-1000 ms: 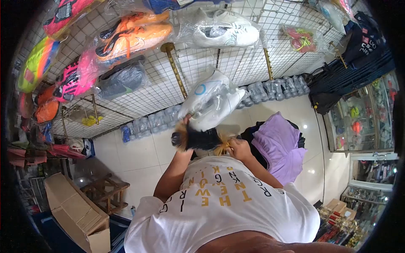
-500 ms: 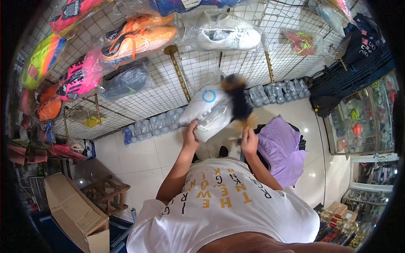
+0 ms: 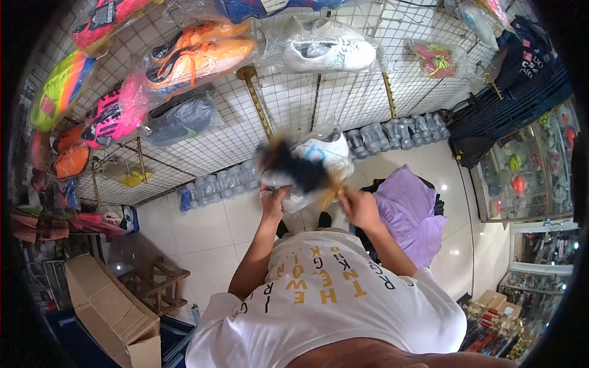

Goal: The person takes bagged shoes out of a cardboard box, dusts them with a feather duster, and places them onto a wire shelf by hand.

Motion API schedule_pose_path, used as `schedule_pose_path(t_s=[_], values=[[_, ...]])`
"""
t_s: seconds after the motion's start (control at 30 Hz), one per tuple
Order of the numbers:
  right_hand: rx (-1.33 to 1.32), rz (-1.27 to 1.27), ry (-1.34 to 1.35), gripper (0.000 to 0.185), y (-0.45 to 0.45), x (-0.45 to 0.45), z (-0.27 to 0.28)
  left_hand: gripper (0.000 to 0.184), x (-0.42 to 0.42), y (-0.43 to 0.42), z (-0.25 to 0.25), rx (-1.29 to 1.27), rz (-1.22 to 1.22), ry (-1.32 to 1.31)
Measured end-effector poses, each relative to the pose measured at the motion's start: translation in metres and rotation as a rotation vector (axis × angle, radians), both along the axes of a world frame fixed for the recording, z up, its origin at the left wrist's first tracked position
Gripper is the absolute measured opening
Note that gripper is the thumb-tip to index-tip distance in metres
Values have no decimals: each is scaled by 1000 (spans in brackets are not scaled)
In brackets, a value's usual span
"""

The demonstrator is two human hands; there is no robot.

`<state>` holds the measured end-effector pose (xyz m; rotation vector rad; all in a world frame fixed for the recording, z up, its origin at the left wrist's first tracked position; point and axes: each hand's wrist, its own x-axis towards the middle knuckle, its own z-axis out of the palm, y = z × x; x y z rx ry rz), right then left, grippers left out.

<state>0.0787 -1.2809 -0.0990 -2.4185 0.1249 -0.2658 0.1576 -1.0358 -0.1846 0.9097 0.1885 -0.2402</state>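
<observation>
A white pair of shoes in a clear plastic bag [image 3: 328, 150] hangs in front of the wire rack. My left hand [image 3: 273, 199] is closed on the lower left edge of this bag. Across the front of the bag lies a dark brush or duster [image 3: 300, 168], smeared by motion, with brown tips at its left end. My right hand [image 3: 357, 205] grips its yellowish end, to the right of the bag.
Bagged shoes, such as an orange pair [image 3: 205, 58], hang on the wire rack [image 3: 236, 116]. Wrapped dumbbells [image 3: 399, 133] line the wall. Purple cloth [image 3: 408, 211] lies at the right, a cardboard box [image 3: 110, 303] and wooden stool [image 3: 156, 282] at the left.
The duster has swung from the right side of the bag leftward across its front. My left hand has stayed on the bag since half a second ago; earlier the duster hid it partly.
</observation>
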Motion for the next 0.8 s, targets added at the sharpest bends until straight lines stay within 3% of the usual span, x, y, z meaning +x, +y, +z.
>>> schedule_pose_path(t_s=[0.07,0.2,0.33,0.4,0.47,0.5,0.6,0.63,0.67,0.73,0.8], values=[[-113,139,-2,29,3,-3,11,65,0,4,-14,2,3,26],[-32,-403,107,32,-18,16,1,58,0,-2,-2,2,120,-74],[96,106,134,27,9,-10,5,55,2,-1,5,-134,115,39],[124,-8,70,24,5,-8,-8,51,10,1,7,-242,22,36],[149,-123,12,21,-1,-5,-25,47,5,1,15,-130,86,208],[274,-319,68,22,-3,1,-27,46,6,-3,25,-113,99,258],[135,-284,28,21,7,-10,-32,47,10,-4,28,-268,116,264],[188,-98,-34,24,8,-19,-43,43,12,-1,24,-387,64,212],[74,23,-66,25,3,-24,-53,40,15,1,15,-504,11,160],[-155,260,-127,27,4,-30,-42,43,17,-15,22,-227,71,-62],[13,-78,-43,27,-4,-27,-67,47,12,-6,40,-361,92,256]])
